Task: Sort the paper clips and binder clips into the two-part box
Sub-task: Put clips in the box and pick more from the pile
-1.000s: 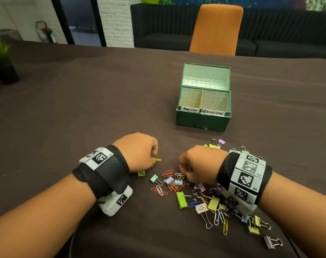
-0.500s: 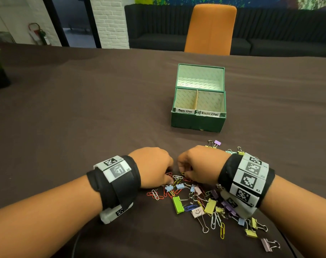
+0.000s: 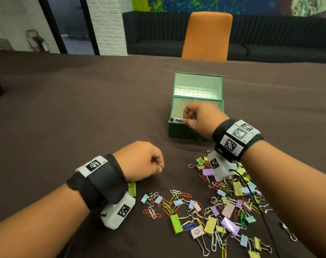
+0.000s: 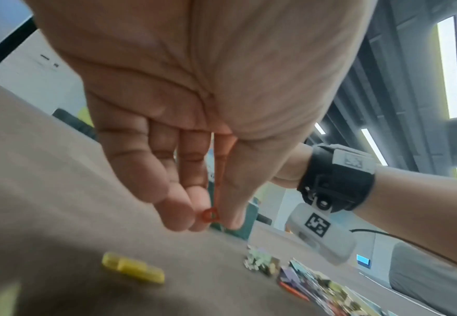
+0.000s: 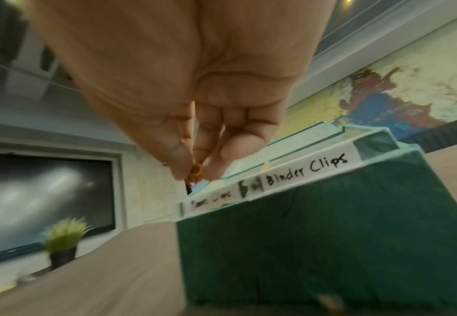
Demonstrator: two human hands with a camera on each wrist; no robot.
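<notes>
Our right hand (image 3: 199,118) pinches a small yellow-orange clip (image 5: 196,170) over the green box (image 3: 179,130) mid-tabletop, at its paper-clip side. Our left hand (image 3: 139,161) pinches a red paper clip (image 4: 210,215) just above the tabletop (image 3: 84,108); the clip pile (image 3: 214,207) lies near the front edge.

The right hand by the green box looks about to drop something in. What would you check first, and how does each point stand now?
1. Box lid open: ok.
2. Right hand over the side labelled Paper Clips: ok, it hangs above the box's left front edge.
3. What it pinches is a paper clip: cannot tell, only a small orange-yellow bit shows.
4. Left hand clear of the box: ok, it is near the pile.
5. Left hand's fingers pinch a red paper clip: ok.
</notes>
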